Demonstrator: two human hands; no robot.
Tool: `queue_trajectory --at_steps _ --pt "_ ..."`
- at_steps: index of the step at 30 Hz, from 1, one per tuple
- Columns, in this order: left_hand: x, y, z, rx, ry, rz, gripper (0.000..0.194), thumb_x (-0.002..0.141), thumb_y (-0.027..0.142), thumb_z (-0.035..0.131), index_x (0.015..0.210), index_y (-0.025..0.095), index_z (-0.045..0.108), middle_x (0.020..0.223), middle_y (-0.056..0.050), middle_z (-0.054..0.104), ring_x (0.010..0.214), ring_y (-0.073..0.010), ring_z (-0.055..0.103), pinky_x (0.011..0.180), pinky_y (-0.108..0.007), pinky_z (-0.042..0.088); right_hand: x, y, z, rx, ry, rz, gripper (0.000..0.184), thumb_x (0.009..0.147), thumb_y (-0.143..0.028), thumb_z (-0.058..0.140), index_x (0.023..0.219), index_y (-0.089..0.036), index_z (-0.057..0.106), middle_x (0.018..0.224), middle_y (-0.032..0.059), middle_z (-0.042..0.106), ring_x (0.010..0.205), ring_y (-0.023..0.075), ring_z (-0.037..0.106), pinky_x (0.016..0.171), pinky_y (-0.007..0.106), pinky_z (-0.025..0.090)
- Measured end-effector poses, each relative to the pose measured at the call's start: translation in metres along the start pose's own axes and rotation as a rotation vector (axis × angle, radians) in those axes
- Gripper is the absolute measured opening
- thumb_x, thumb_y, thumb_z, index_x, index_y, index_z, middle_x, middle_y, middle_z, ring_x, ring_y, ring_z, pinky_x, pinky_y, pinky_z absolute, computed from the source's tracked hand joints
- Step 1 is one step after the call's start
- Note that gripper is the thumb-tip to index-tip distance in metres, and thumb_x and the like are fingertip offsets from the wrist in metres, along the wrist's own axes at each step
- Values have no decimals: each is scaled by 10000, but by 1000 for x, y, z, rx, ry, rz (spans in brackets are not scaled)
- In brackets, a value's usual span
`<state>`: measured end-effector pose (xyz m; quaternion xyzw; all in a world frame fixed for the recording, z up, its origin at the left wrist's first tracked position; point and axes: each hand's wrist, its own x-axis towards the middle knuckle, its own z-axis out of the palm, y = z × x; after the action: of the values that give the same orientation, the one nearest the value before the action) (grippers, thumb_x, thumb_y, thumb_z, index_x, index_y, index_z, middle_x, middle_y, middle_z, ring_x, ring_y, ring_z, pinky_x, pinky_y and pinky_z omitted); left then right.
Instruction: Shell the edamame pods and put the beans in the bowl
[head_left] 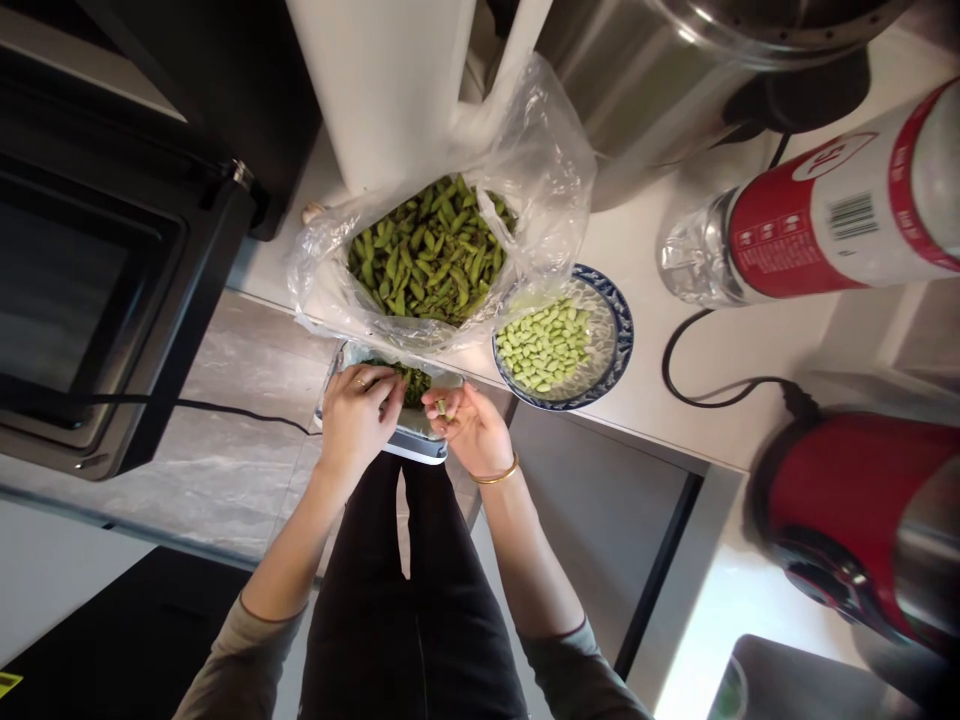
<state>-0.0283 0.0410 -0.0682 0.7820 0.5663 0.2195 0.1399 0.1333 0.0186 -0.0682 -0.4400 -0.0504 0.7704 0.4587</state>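
Below the counter edge, my left hand point(358, 412) is curled with its fingers pressed together. Whatever it may hold is hidden. Beside it my right hand point(478, 432) is turned palm up, its bent fingers closed on small pale-green edamame beans point(441, 407). Both hands are over a lined bin point(420, 445) with green pods point(411, 384) inside. On the counter an open clear plastic bag point(322, 275) is full of edamame pods point(427, 255). A blue-and-white plate point(619, 335) of shelled beans point(544, 343) stands to its right, partly under the bag's edge.
A large water bottle point(810, 215) lies in view on the right, near a steel pot point(622, 90). A red appliance point(855, 510) with a black cord point(667, 365) stands lower right. At left is a black oven point(90, 290); another cord point(240, 408) crosses towards the bin.
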Motion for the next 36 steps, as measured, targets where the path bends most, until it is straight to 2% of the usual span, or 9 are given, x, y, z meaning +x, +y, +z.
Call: queue_trajectory --at_steps 2,4,7,12,17,21,28,33,36 --pt "18 8 -3 -20 80 -23 153 887 250 520 851 201 660 859 -55 687 824 -197 593 778 -341 460 0 -3 2 37 25 -2 326 788 -440 586 593 -177 588 659 35 608 572 109 506 461 209 368" --pt "40 15 -4 20 110 -61 176 896 280 498 931 190 645 905 -74 678 887 -216 589 815 -352 457 0 -4 4 81 48 -22 136 775 -334 633 794 -202 658 585 -14 555 505 86 442 418 182 318" --pt "68 22 2 126 42 -168 217 905 293 462 1019 181 610 954 -101 672 961 -253 581 829 -371 455 0 -4 5 143 26 -39 292 750 -181 641 1034 -250 650 577 -49 536 443 62 324 366 156 233" --pt "79 24 12 228 -94 -424 251 867 305 511 1079 178 553 917 -118 657 948 -287 598 797 -393 474 -2 -7 4 216 -61 13 313 739 -137 587 1026 -237 663 649 -29 576 433 51 263 329 146 166" --pt "84 20 13 187 -129 -258 268 867 210 478 1123 210 555 1079 -133 609 1044 -303 571 884 -449 447 -1 -5 3 249 -91 12 277 705 -151 602 963 -209 687 649 -16 593 455 48 311 346 135 202" --pt "99 13 21 127 -122 -181 235 849 151 484 1050 194 598 1009 -120 623 1052 -304 560 907 -463 444 -3 -3 5 254 -81 33 225 709 -193 619 921 -191 695 627 -14 583 465 50 327 361 138 228" --pt "101 -3 19 -196 -52 -226 201 831 112 497 982 166 618 895 -57 642 870 -195 631 863 -354 498 -5 -3 5 253 -52 47 194 708 -193 628 894 -185 681 628 -12 578 484 53 361 378 141 243" --pt "82 9 -1 -610 131 -307 202 815 200 589 1016 184 592 867 -8 657 823 -119 636 781 -250 523 -5 -2 4 250 -39 47 185 717 -186 617 894 -188 672 635 -12 571 493 56 387 387 147 259" --pt "65 17 -12 -812 91 -357 183 763 249 672 921 183 607 822 0 655 763 -104 634 732 -228 526 -4 -3 3 244 -40 40 180 713 -197 624 886 -191 672 631 -13 563 496 57 394 393 150 257"
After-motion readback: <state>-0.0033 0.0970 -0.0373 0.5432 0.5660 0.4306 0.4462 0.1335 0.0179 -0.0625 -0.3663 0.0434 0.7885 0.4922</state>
